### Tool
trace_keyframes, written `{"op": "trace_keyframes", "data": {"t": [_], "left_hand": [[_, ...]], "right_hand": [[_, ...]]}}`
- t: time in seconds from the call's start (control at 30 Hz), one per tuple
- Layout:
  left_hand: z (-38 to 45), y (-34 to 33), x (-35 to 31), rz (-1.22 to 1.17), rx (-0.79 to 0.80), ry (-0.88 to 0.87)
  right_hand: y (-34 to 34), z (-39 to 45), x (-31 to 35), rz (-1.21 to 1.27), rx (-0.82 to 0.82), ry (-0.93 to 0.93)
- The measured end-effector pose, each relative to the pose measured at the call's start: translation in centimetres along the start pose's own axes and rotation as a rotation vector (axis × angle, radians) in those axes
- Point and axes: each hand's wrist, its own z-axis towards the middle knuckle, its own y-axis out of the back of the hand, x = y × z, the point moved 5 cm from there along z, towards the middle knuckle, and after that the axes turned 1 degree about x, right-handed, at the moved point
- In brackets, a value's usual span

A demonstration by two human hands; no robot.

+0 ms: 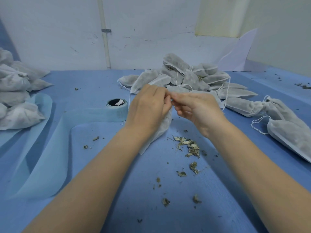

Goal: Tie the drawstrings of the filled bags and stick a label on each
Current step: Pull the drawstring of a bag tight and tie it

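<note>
Nearest the camera, dried leaf crumbs (188, 147) lie scattered on the blue cloth of the desk (117, 190); just beyond them both forearms reach in to a single filled bag (161, 130), a white non-woven pouch lying on the cloth under the hands; its mouth is hidden behind them.

The left hand (149, 108) has its fingers curled round the neck of the bag; the right hand (195, 106) meets it fingertip to fingertip, its fingers bent in a pinch at the bag's mouth, most likely on the drawstring, though the cord itself is too fine to make out there.

The bag looks light and soft, its loose filling free to shift and spill from an open mouth, as the crumbs suggest; it is best held at the gathered neck, with the thin cord pinched close to the hem; the cord seems slippery and easy to lose.

To the left sits a roll of pale blue tape (117, 110); farther off, a heap of untied bags (190, 76) trails white strings; more bags lie at the right (276, 111) and far left (15, 91).
</note>
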Motion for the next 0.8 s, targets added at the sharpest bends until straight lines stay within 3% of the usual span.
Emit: {"op": "trace_keyframes", "data": {"t": [0.07, 0.2, 0.27, 0.4, 0.8], "left_hand": [[0.2, -0.5, 0.3, -0.055, 0.114, 0.159], [0.7, -0.9, 0.7, -0.225, 0.129, 0.313], [0.8, -1.0, 0.8, -0.246, 0.139, 0.326], [1.0, -1.1, 0.7, -0.239, 0.166, 0.297], [1.8, 0.3, 0.9, -0.186, 0.098, 0.186]], "right_hand": [[0.2, 0.0, 0.1, -0.082, -0.043, 0.072], [-0.9, -0.2, -0.1, -0.111, -0.029, 0.153], [-1.6, -0.1, -0.5, -0.028, 0.013, 0.127], [-1.0, 0.0, -0.4, -0.101, -0.067, 0.124], [0.2, 0.1, 0.9, -0.123, -0.042, 0.191]]}}
